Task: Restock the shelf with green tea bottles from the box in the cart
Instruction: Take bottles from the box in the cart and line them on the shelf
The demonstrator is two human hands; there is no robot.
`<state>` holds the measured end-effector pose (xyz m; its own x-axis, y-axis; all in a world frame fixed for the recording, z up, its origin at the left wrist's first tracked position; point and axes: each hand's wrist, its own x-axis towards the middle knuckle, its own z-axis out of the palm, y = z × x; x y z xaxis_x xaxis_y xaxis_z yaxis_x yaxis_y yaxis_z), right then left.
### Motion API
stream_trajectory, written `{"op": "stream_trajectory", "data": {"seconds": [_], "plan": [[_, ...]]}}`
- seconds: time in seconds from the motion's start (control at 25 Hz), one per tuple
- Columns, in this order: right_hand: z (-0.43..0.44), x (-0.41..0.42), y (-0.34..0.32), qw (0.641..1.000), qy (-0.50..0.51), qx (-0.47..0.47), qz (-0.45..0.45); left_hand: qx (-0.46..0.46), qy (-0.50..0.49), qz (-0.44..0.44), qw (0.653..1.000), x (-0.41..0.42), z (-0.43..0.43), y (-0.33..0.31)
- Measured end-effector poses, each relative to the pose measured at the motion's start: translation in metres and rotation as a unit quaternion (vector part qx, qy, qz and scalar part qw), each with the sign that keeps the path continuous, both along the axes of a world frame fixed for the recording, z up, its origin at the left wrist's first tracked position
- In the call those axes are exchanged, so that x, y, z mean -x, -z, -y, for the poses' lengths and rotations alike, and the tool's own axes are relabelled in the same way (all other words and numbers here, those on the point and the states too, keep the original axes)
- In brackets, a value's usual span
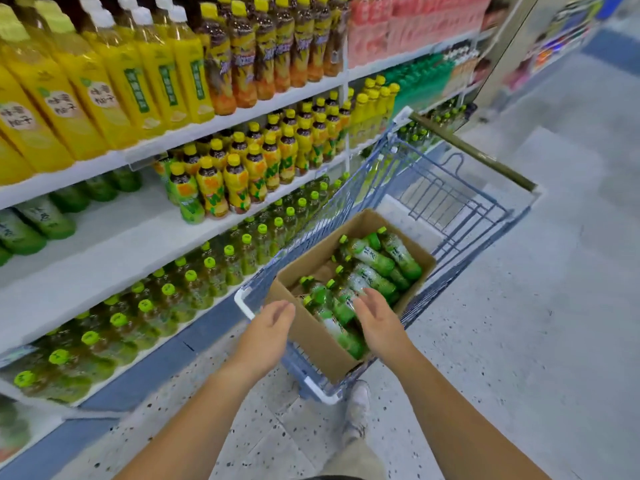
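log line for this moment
step: pick | left hand: open, at box corner | right hand: open, over green tea bottles | held: nothing

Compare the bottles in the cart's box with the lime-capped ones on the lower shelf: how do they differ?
The box bottles lie on their sides, jumbled in the cardboard box; the lower-shelf bottles stand upright in rows. The box bottles wear green-and-white labels over most of the body; the lower-shelf bottles show darker, brownish liquid. Both kinds are clear plastic with green caps.

Yellow juice bottles (114, 74) — speckled grey floor (554, 306)
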<state>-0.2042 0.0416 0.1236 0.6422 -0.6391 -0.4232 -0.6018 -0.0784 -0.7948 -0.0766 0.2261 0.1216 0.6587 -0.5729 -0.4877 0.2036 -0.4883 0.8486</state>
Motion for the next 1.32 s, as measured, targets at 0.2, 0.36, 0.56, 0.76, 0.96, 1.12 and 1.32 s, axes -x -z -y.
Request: {"op": "stream_trajectory", "data": {"seconds": [0.2,0.36,0.56,0.76,0.96,1.12,1.32], "plan": [[0.121,0.0,0.015,0.999,-0.038,0.009,-0.036,-0.003,-0.027,-0.02,0.999,0.01,0.12,0.02],[0.215,-0.002,0.034,0.994,-0.067,0.007,-0.085,-0.033,-0.052,-0.027,0.998,0.009,0.21,0.046],[0.31,-0.019,0.071,0.984,-0.096,0.037,-0.145,-0.044,-0.049,-0.061,0.996,-0.007,0.304,0.096],[0.368,-0.047,0.135,0.972,-0.133,0.074,-0.178,-0.073,-0.057,-0.103,0.99,-0.04,0.374,0.177],[0.405,-0.076,0.2,0.94,-0.171,0.144,-0.257,-0.126,-0.096,-0.135,0.978,-0.063,0.416,0.258],[0.419,-0.089,0.232,0.919,-0.189,0.166,-0.304,-0.12,-0.148,-0.176,0.966,-0.06,0.447,0.294],[0.426,-0.096,0.24,0.899,-0.21,0.2,-0.329,-0.142,-0.242,-0.149,0.948,-0.063,0.466,0.312]]}}
